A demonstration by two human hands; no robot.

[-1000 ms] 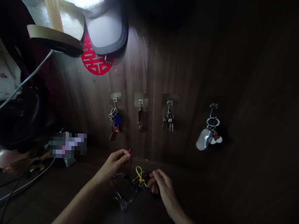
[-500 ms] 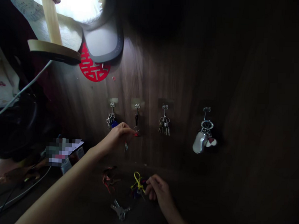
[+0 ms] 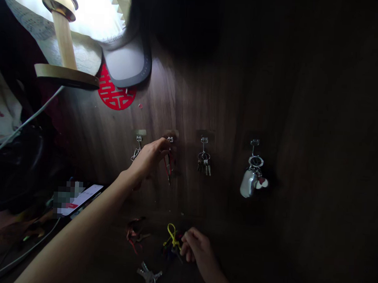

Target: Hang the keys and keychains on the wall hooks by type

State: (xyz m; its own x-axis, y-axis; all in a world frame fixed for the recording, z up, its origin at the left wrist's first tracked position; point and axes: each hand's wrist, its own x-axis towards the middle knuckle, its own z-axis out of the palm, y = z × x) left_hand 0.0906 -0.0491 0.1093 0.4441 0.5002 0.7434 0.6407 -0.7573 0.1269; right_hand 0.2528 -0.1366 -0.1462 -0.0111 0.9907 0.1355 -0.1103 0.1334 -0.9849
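My left hand (image 3: 153, 154) is up at the second wall hook (image 3: 170, 139), its fingers pinched at the top of a red cord with keys (image 3: 168, 170) that dangles below them. The fingers hide the lower part of that hook. Low down, my right hand (image 3: 198, 248) is curled closed right beside keys on a yellow cord (image 3: 172, 236); whatever its fingers hold, if anything, is hidden. Left of these lie keys with a reddish strap (image 3: 135, 233), and below them a bunch of silver keys (image 3: 149, 276).
Key bunches hang on the first hook (image 3: 139, 138), third hook (image 3: 204, 140) and fourth hook (image 3: 255, 142). A lit lamp (image 3: 65, 40), a grey cap (image 3: 126, 63) and a red round paper-cut (image 3: 116, 94) are upper left. A phone (image 3: 83, 199) lies lower left.
My left hand has risen from below the second hook up to it, bringing the red-corded keys along. My right hand stays beside the yellow-corded keys. The view has shifted slightly.
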